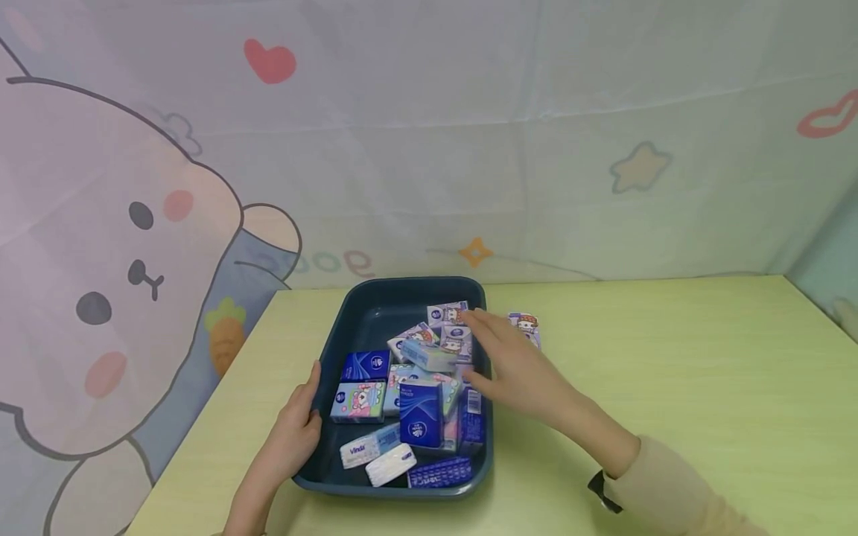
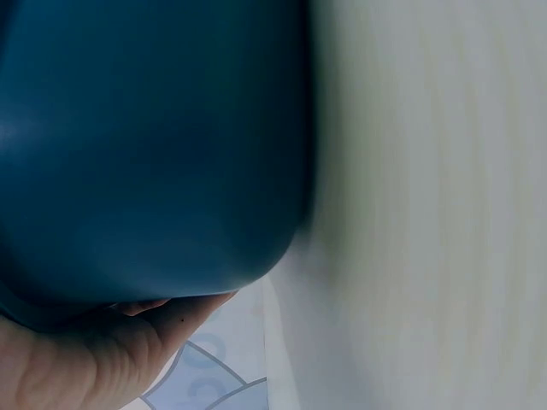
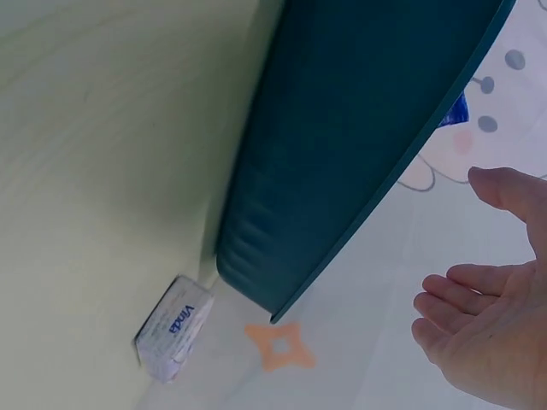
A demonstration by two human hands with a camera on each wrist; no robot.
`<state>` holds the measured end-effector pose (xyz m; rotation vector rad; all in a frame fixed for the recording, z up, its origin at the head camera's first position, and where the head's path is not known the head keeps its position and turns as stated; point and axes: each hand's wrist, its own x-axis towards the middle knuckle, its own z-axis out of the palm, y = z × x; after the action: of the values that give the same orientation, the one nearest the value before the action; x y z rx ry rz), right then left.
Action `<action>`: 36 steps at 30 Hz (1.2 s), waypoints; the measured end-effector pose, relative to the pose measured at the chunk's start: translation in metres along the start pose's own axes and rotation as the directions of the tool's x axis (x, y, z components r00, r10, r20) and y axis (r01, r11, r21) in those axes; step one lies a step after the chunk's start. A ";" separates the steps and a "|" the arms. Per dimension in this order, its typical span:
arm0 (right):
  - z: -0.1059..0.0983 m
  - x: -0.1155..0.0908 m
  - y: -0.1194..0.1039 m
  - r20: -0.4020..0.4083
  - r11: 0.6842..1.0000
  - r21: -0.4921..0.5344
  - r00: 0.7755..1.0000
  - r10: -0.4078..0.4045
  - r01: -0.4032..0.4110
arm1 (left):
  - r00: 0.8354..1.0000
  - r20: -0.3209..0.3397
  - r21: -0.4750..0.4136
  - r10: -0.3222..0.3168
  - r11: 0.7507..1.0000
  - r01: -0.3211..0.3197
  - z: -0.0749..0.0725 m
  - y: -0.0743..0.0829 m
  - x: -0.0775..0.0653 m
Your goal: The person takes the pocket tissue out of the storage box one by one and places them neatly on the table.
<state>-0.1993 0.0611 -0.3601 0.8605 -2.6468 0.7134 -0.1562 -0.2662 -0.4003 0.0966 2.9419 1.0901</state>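
Note:
A dark blue plastic bin (image 1: 375, 301) holds many small tissue packs, among them a dark blue pack (image 1: 421, 417) and a white pack (image 1: 391, 465). My left hand (image 1: 298, 424) rests against the bin's left side; in the left wrist view its fingers (image 2: 184, 320) touch the outer wall under the rim. My right hand (image 1: 519, 368) hovers over the right rim, fingers spread and thumb apart, with nothing in its grasp; the right wrist view shows the same bare palm (image 3: 496, 325). Near its fingertips, a pale blue-green pack (image 1: 429, 357) looks blurred and tilted above the others.
One purple-and-white tissue pack (image 1: 525, 327) lies on the yellow-green table (image 1: 670, 372) just right of the bin, partly behind my right hand. A printed cloth backdrop (image 1: 429, 149) hangs along the table's far edge.

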 end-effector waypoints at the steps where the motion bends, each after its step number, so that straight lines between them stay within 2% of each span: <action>1: 0.001 -0.001 -0.001 0.001 1.000 -0.004 1.000 -0.004 0.004 | 1.000 0.000 0.000 -0.001 1.000 0.001 0.000 0.000 0.000; 13: 0.015 -0.013 -0.018 0.064 0.998 0.052 0.997 -0.032 0.029 | 1.000 0.005 0.002 -0.004 1.000 0.004 0.001 0.000 0.002; 22: 0.024 -0.019 -0.027 0.106 0.992 0.068 0.988 -0.114 0.107 | 1.000 0.009 0.000 -0.015 1.000 0.015 0.001 0.001 0.002; 36: 0.043 -0.023 -0.036 0.158 0.995 0.081 0.985 -0.074 0.061 | 1.000 0.009 0.005 -0.009 1.000 0.009 0.002 -0.001 0.003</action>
<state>-0.1634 0.0240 -0.3924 1.0652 -2.7301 0.7611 -0.1592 -0.2655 -0.4027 0.0875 2.9343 1.0791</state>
